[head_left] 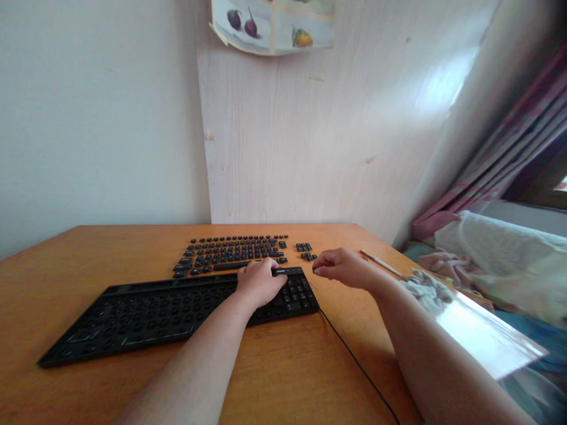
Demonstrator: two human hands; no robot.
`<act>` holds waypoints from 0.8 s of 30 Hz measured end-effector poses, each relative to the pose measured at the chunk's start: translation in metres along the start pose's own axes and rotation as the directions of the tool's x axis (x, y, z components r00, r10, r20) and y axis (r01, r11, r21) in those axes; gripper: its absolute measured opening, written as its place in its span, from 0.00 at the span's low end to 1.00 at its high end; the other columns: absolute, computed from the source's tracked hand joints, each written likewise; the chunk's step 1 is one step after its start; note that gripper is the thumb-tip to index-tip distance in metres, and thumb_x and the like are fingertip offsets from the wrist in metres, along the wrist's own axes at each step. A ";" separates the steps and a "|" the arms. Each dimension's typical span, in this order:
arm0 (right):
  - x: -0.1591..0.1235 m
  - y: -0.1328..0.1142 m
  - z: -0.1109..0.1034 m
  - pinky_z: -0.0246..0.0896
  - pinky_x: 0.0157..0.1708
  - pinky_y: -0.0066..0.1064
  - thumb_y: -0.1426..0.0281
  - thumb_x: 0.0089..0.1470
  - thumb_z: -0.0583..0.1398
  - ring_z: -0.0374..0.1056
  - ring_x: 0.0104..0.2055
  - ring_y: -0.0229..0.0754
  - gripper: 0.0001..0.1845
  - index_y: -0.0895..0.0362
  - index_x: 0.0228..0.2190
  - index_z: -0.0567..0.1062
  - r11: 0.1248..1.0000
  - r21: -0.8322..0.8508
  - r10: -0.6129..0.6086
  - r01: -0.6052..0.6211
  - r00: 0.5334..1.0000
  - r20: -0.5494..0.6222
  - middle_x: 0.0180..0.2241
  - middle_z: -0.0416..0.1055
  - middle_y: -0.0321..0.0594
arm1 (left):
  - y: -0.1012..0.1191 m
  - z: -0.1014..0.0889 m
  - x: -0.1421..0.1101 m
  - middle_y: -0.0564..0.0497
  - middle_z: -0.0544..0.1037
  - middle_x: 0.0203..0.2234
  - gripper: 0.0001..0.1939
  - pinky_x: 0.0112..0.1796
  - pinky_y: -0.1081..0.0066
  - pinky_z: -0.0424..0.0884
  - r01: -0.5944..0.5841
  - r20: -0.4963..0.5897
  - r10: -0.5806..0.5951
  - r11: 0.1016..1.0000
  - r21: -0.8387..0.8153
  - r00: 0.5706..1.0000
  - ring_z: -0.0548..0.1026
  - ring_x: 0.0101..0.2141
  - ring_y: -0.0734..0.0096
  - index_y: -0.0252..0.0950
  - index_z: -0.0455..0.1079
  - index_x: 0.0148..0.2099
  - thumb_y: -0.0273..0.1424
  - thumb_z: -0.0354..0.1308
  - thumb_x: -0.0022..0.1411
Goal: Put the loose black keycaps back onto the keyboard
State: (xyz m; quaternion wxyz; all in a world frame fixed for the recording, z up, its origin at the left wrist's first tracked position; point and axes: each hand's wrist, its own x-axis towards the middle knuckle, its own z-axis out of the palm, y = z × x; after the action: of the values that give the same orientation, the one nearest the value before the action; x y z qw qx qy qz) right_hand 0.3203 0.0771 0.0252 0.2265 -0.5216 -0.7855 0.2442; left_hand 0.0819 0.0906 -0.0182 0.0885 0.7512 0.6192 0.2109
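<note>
You had bare desk [39,295] to cross left of the keyboard [150,316]. Behind it, loose keycaps [239,254] blocked a low pass; to its right, you faced the cable [355,359] and, farther out, a crumpled cloth [426,289].

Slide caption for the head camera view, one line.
Left hand on a black keyboard, right hand pinching a small dark piece, loose keycaps behind.
</note>
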 end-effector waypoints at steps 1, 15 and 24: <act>0.001 -0.005 0.006 0.53 0.23 0.24 0.63 0.49 0.59 0.61 0.25 0.33 0.13 0.60 0.34 0.76 1.000 0.013 -0.024 0.024 0.999 0.024 0.25 0.70 0.36 | 0.000 0.000 0.000 0.49 0.77 0.42 0.20 0.47 0.57 0.61 -0.001 0.000 0.001 1.000 0.002 1.000 0.70 0.47 0.54 0.47 0.69 0.45 0.48 0.54 0.52; 0.020 -0.011 0.033 0.52 0.24 0.25 0.68 0.48 0.59 0.61 0.25 0.34 0.10 0.59 0.32 0.77 0.993 -0.053 -0.100 0.108 0.986 0.134 0.24 0.69 0.34 | -0.001 0.005 0.002 0.49 0.77 0.40 0.20 0.46 0.58 0.61 0.005 -0.006 -0.005 1.000 -0.012 1.000 0.70 0.46 0.55 0.47 0.69 0.45 0.49 0.53 0.52; 0.023 -0.008 0.034 0.53 0.26 0.26 0.68 0.47 0.59 0.60 0.25 0.34 0.11 0.59 0.32 0.77 0.997 -0.027 -0.072 0.078 0.981 0.179 0.24 0.69 0.35 | 0.001 0.004 0.001 0.50 0.77 0.40 0.20 0.46 0.58 0.61 -0.001 -0.001 0.001 1.000 -0.028 1.000 0.70 0.47 0.55 0.47 0.69 0.44 0.49 0.53 0.52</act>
State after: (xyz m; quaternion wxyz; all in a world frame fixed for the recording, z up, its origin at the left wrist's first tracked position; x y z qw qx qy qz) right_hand 0.2856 0.0908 0.0067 0.1556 -0.4715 -0.8258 0.2675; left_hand 0.0847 0.0914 -0.0210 0.0986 0.7502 0.6157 0.2200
